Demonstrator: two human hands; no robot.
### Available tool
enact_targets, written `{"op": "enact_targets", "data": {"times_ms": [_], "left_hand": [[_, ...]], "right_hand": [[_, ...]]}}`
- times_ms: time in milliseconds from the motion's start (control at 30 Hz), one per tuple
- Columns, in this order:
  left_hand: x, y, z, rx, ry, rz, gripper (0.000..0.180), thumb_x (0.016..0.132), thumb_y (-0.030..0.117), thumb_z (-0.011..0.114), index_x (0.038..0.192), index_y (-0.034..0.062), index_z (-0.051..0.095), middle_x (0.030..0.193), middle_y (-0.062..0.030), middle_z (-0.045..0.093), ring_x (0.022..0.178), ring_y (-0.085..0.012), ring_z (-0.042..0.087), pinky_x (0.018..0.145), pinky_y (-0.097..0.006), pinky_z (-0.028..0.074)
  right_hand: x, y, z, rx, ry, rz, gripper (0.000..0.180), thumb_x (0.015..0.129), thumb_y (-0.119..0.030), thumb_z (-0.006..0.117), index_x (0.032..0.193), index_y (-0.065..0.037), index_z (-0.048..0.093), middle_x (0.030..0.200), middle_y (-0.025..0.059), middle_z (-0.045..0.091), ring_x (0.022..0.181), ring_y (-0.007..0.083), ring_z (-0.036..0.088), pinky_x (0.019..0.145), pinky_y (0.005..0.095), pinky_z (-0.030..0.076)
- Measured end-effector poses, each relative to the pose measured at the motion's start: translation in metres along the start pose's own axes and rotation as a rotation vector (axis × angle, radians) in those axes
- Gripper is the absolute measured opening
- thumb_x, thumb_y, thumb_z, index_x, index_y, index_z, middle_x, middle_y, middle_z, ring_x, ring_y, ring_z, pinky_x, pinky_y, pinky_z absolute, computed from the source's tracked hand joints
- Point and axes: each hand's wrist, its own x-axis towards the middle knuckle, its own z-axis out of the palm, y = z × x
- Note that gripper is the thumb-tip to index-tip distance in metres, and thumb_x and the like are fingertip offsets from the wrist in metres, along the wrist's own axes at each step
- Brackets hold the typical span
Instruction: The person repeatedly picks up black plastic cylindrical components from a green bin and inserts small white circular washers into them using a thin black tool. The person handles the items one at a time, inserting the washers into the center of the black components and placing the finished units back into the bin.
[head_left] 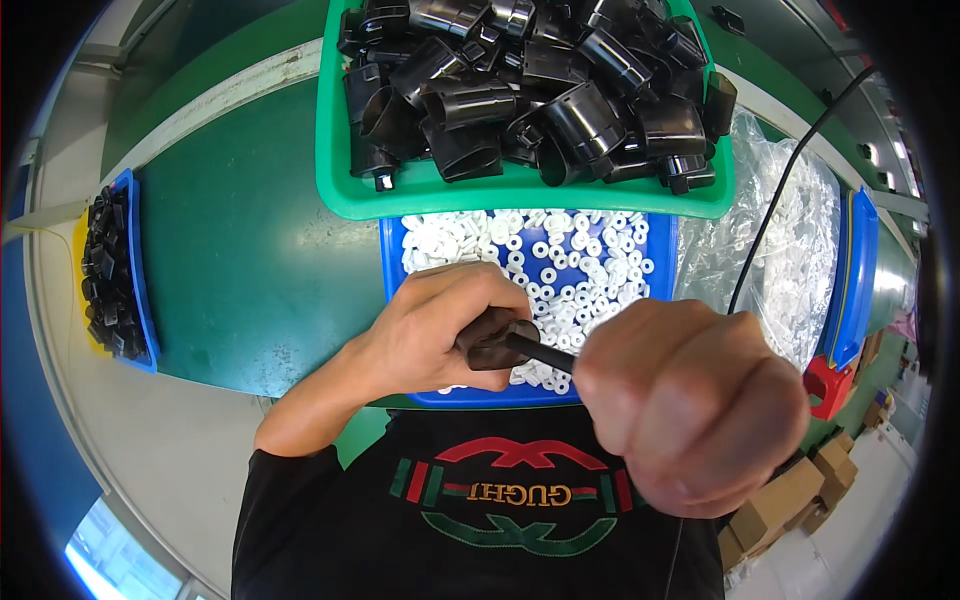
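My left hand is closed around a small black plastic tube part, held over the near edge of a blue tray full of white plastic rings. My right hand is a tight fist around a thin black rod-like tool, whose tip goes into the black part. A black cable runs from the right fist up to the far right. Beyond the blue tray stands a green tray heaped with black plastic tube housings.
A blue tray of small black parts sits at the far left on the green work surface. A clear plastic bag of white pieces lies right, in a blue bin. A red object and cardboard boxes are lower right.
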Motion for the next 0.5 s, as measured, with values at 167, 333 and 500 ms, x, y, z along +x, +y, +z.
{"op": "enact_targets", "data": {"times_ms": [167, 333, 500], "left_hand": [[-0.003, -0.003, 0.003, 0.093, 0.029, 0.062, 0.051, 0.062, 0.020, 0.085, 0.101, 0.0043, 0.057, 0.084, -0.0092, 0.061, 0.072, -0.0293, 0.061, 0.064, -0.037, 0.050], [-0.004, -0.003, 0.002, 0.065, 0.042, 0.062, 0.051, 0.062, 0.019, 0.084, 0.101, 0.0040, 0.057, 0.084, -0.0101, 0.061, 0.073, -0.0305, 0.061, 0.064, -0.038, 0.050], [-0.002, -0.003, 0.002, 0.057, 0.058, 0.089, 0.050, 0.061, 0.017, 0.083, 0.101, 0.0035, 0.056, 0.084, -0.0110, 0.060, 0.073, -0.0315, 0.060, 0.064, -0.039, 0.049]], "right_hand": [[-0.003, 0.011, 0.009, -0.138, 0.048, 0.021, 0.021, 0.087, -0.001, 0.065, 0.072, -0.007, 0.051, 0.055, 0.0020, 0.050, 0.038, 0.0113, 0.041, 0.035, 0.0254, 0.023], [-0.006, 0.015, 0.019, -0.190, 0.130, 0.061, 0.027, 0.095, -0.016, 0.062, 0.071, -0.007, 0.052, 0.055, 0.0017, 0.050, 0.039, 0.0105, 0.041, 0.036, 0.0252, 0.024], [-0.006, 0.016, 0.022, -0.189, 0.156, 0.071, 0.030, 0.096, -0.022, 0.062, 0.071, -0.008, 0.053, 0.055, 0.0014, 0.050, 0.039, 0.0102, 0.040, 0.036, 0.0253, 0.023]]}}
